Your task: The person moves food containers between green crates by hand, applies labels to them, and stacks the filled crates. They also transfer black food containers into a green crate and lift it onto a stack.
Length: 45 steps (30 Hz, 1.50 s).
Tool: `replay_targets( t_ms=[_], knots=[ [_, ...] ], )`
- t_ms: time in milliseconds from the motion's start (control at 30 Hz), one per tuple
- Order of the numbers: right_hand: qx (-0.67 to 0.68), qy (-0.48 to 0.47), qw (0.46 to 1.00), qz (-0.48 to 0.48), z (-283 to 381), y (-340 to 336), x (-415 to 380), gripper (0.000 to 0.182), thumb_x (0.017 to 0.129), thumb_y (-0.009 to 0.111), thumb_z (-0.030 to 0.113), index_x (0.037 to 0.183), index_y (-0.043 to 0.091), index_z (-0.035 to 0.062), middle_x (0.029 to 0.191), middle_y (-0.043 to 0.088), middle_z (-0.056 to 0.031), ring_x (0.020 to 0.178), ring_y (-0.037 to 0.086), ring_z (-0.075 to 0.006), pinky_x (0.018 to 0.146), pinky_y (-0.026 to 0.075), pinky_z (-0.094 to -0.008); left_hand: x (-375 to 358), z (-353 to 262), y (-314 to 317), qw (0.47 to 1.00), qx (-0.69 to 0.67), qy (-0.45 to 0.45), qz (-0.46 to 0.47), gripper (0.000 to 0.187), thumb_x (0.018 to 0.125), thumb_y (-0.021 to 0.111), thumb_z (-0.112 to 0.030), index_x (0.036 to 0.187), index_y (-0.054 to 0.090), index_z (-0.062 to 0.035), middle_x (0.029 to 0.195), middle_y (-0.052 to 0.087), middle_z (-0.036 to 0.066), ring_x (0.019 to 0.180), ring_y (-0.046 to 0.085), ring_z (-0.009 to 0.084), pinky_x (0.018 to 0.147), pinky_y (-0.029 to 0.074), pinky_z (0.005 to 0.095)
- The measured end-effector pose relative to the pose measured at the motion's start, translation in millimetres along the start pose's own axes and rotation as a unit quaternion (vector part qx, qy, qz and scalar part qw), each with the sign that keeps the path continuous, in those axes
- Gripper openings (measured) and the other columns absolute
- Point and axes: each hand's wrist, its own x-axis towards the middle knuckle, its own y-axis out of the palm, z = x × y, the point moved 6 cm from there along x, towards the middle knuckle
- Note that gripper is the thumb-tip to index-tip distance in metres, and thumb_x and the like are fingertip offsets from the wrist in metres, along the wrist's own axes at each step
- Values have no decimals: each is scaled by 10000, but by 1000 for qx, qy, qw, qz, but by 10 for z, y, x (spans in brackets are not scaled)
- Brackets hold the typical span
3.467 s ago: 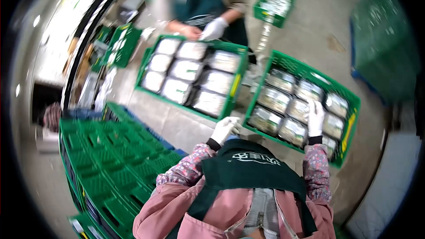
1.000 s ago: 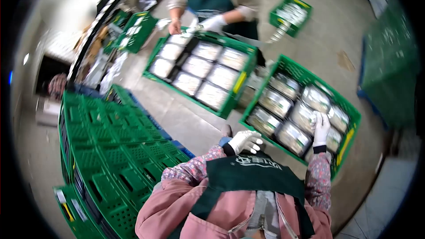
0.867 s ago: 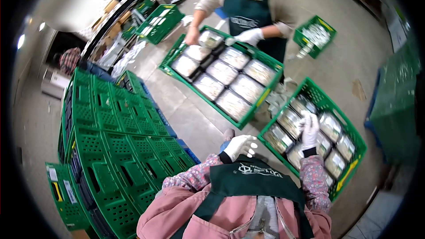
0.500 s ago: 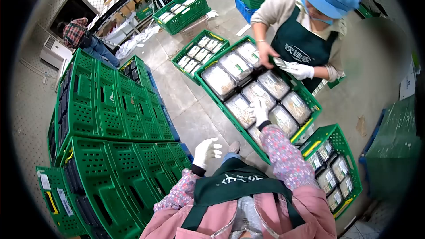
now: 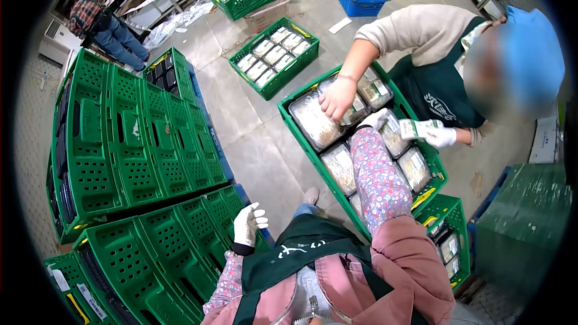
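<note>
My right hand point(image 5: 374, 120), in a white glove, reaches into the green crate point(image 5: 306, 147) of clear-lidded black food trays. Its fingers look stretched out over the trays, close to the edge of one tray point(image 5: 355, 110); the fingertips are partly hard to make out. In a white glove too, my left hand point(image 5: 248, 224) hangs in the air beside the stacked green crates point(image 5: 174, 235), fingers apart and holding nothing. Nearest the crate's left corner lies a large tray of pale food point(image 5: 314, 121).
Across the crate a co-worker's bare hand point(image 5: 338, 97) lies over the trays; their gloved hand point(image 5: 442, 137) holds a stack of labels point(image 5: 417, 128). More filled crates stand on the floor, one ahead point(image 5: 277, 78) and one at lower right point(image 5: 460, 265). Another person point(image 5: 108, 30) stands far left.
My right hand has moved farther across the crate, away from me. The co-worker leans in, with their bare hand now over the far-left trays. My left hand has shifted slightly left and down.
</note>
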Motion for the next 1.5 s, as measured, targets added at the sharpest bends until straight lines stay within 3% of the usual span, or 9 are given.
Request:
replay_targets(
  t_ms=[67, 467, 667, 767, 900, 933, 1000, 1133, 1500],
  knots=[
    [-126, 163, 976, 73, 487, -70, -271, 769, 864, 425, 581, 1229, 416, -96, 1176, 512, -293, 1072, 512, -403, 920, 412, -447, -1, -60, 26, 1000, 4, 6, -6, 433, 889, 486, -351, 1145, 490, -2, 849, 594, 112, 672, 595, 223, 596, 507, 334],
    [-162, 54, 965, 200, -452, -260, 778, 614, 891, 449, 454, 1086, 543, -121, 1127, 566, -259, 1010, 559, -355, 858, 441, -380, 636, -1294, 1557, 924, 256, 280, 52, 262, 883, 568, -181, 1105, 577, -41, 997, 607, 76, 819, 599, 142, 687, 473, 231],
    [-179, 81, 940, 280, -349, -1642, 468, 480, 900, 473, 388, 1016, 597, -61, 969, 619, -164, 894, 554, -238, 798, 431, -339, 1623, -1381, 3172, 428, 599, 650, 188, 401, 698, 666, -110, 1090, 586, -92, 1103, 576, 143, 1001, 546, 332, 905, 429, 371],
    [-78, -1, 954, 290, 79, -2279, 206, 296, 883, 541, 267, 891, 592, -25, 812, 594, -126, 763, 530, -199, 721, 428, -332, 2132, -1241, 3670, 473, 712, 396, 336, 497, 632, 697, -174, 1111, 574, -127, 1049, 616, 101, 1006, 545, 336, 940, 396, 401],
    [-221, -161, 940, 203, 1059, -4026, 351, 172, 873, 536, 182, 858, 595, 21, 733, 537, -79, 696, 520, -206, 673, 427, -301, 2897, -1362, 3975, 212, 880, 393, 163, 258, 732, 604, -197, 977, 676, -231, 952, 609, 105, 960, 566, 311, 825, 461, 426],
    [-333, -284, 887, 149, 943, -4431, 528, 162, 867, 527, 175, 901, 619, 45, 769, 557, -95, 737, 551, -227, 700, 442, -299, 2926, -1479, 3922, 249, 844, 437, 186, 158, 731, 604, -168, 852, 702, -191, 931, 605, 112, 935, 573, 310, 821, 469, 401],
    [-117, -81, 989, 31, 1288, -5101, 652, 195, 876, 541, 176, 898, 614, -3, 789, 595, -52, 730, 542, -154, 685, 440, -271, 2327, -1567, 4077, 281, 789, 462, 292, 164, 718, 586, -50, 811, 689, -137, 857, 590, 105, 856, 586, 289, 759, 475, 361],
    [-73, -77, 993, -48, 1228, -5805, 1274, 246, 878, 554, 223, 865, 589, -20, 791, 593, -37, 736, 503, -124, 669, 423, -282, 1152, -1706, 4008, 278, 706, 579, 299, 246, 696, 545, 41, 867, 655, -97, 842, 576, 86, 843, 580, 277, 735, 473, 345],
    [-209, 120, 948, 210, -742, -5514, 2382, 545, 848, 565, 446, 1231, 444, 78, 816, 572, -44, 572, 559, -132, 478, 452, -269, -2431, -46, 3996, 266, 658, 629, 316, 328, 677, 516, 54, 950, 639, -81, 887, 574, 108, 809, 586, 263, 688, 479, 338]
  ],
)
